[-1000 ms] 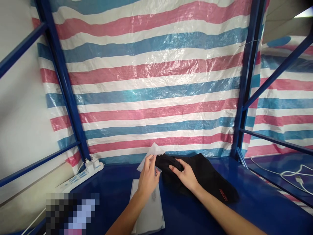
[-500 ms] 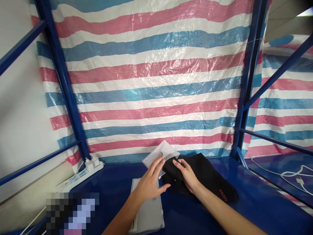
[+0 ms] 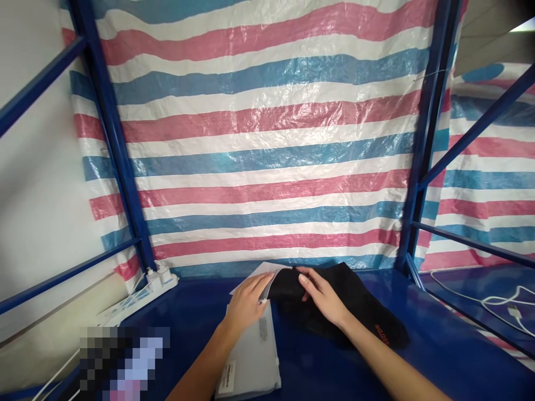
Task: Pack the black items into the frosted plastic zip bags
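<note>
A frosted plastic zip bag (image 3: 256,271) is gripped at its open edge by my left hand (image 3: 247,301), the fingers bent over it. My right hand (image 3: 321,292) pinches a folded black cloth (image 3: 283,285), whose left end lies at the bag's mouth; how far inside it reaches is hidden. Behind and to the right spreads a larger black fabric piece (image 3: 359,303) with orange lettering near its lower edge. Below my left hand lies another frosted zip bag (image 3: 256,362), flat, with a white label and small printed text.
The blue surface (image 3: 317,373) lies between blue metal posts (image 3: 412,211), with a striped tarp (image 3: 267,167) behind. At left sits a white power strip (image 3: 137,298) with plugs. A white cable (image 3: 493,301) lies at far right. A blurred-out patch (image 3: 125,362) covers the lower left.
The upper zip bag has tipped down and to the left with my left hand, whose fingers have closed over its edge. The folded black cloth has shifted slightly left to the bag's mouth.
</note>
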Available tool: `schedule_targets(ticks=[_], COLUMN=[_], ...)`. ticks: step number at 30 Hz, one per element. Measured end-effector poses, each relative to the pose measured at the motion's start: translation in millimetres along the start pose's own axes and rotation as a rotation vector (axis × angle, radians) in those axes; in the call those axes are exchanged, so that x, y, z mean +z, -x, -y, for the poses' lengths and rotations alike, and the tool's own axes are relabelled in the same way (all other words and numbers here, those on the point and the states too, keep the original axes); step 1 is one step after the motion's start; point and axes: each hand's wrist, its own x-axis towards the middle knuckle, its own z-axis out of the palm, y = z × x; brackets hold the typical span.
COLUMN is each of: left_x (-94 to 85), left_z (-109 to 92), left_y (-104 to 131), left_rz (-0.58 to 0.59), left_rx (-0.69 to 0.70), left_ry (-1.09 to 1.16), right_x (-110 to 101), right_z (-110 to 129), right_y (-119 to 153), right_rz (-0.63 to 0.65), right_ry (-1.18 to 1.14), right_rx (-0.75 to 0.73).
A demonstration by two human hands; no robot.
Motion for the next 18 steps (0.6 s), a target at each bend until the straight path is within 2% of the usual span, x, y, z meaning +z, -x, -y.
schedule_targets(ticks=[3, 5, 8, 15, 18], left_x=[-4.7, -5.5, -3.6, 6.8, 8.5], left_z=[2.6, 1.6, -3.6, -14.4, -16.1], left_y=[-1.1, -1.4, -1.5, -0.8, -0.9], left_rz=[-0.018, -0.037, -0.071, -0.101, -0.149], left_rx=[-0.024, -0.022, -0.026, 0.006, 0.081], left_ry=[0.002, 0.004, 0.017, 0.307, 0.386], right_x=[-10.4, -11.6, -8.9, -8.1, -6.4], right_z=[4.5, 3.8, -1.5, -11.0, -15.7], right_y=[3.5, 5.3, 5.3, 0.3, -1.6], right_rz=[0.084, 0.157, 0.152, 0.071, -0.02], right_ry=[0.362, 0.516, 0.588, 0.425, 0.546], right_rx=[-0.345, -0.439, -0.462, -0.394, -0.467])
